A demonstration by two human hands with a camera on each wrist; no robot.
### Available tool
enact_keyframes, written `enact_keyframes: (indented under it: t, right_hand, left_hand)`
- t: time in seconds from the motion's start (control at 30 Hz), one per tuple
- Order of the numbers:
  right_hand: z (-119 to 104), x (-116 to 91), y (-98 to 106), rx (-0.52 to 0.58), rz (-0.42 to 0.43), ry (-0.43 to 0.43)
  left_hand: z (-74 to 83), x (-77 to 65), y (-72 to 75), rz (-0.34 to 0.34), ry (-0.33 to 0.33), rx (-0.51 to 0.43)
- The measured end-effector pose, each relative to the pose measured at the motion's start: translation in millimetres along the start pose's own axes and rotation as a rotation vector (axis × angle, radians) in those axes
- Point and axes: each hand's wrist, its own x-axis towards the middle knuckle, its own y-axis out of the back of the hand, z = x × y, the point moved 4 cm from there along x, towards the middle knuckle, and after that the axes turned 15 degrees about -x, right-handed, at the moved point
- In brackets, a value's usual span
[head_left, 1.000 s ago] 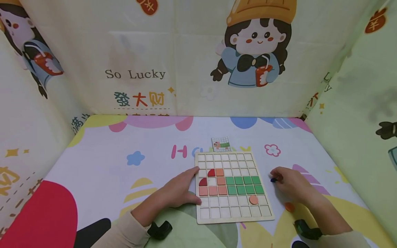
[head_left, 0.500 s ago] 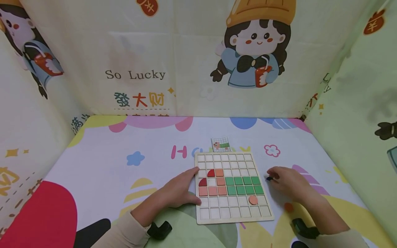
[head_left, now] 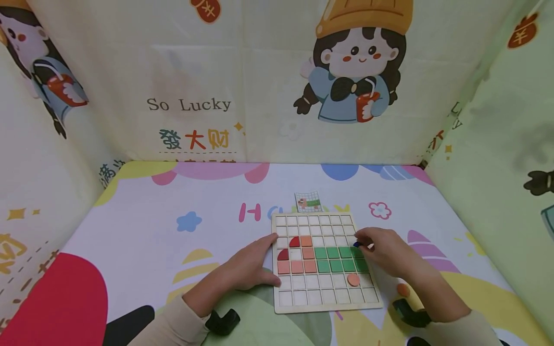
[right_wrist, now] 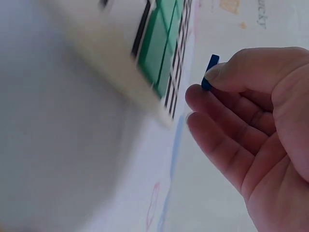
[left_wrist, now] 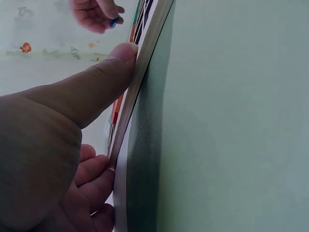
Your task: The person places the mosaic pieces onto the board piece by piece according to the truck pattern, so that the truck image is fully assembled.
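A pale grid board [head_left: 329,306] lies on the table, with green square tiles [head_left: 333,265], salmon square tiles [head_left: 296,266] and red rounded-corner tiles [head_left: 295,241] in its cells. My left hand [head_left: 246,264] rests at the board's left edge, its thumb and fingers spread and touching the side. Between thumb and forefinger, my right hand [head_left: 387,250] pinches a small, thin dark blue tile [right_wrist: 212,65]. That hand is over the board's right edge, near the upper green row. An orange round piece [head_left: 353,279] lies across cells at the lower right of the board.
Behind the board's far edge is a small pattern card [head_left: 308,202] showing a coloured grid picture. Another orange round piece [head_left: 403,290] lies on the table right of the board, close to my right wrist. Printed cloth walls [head_left: 268,96] enclose the back and sides.
My right hand has moved left from the table beside the board to above its right edge, carrying the blue tile. The left hand and the board have stayed put.
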Motion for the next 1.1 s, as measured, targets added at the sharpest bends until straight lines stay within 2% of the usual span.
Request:
enact_keyframes:
  t: [0.3,0.53,0.8,1.1]
  right_hand:
    - [-30.7,12.9,1.0,0.038,0.051,0.136]
    - [-53.1,24.7,-2.9,0.042,0.055,0.183]
    - [-73.8,36.5,-12.2,0.074,0.024,0.248]
    - [-88.6,44.1,-19.6,0.051,0.018,0.295]
  left_hand:
    - [-2.7,0.5,0.2,0.001,0.004,0.01]
    - [0.3,-0.9,1.9,-0.005,-0.035,0.025]
    - [0.6,-0.2,2.3,-0.008,-0.03,0.028]
    - [-0.5,1.5,2.3,-0.009,-0.02,0.012]
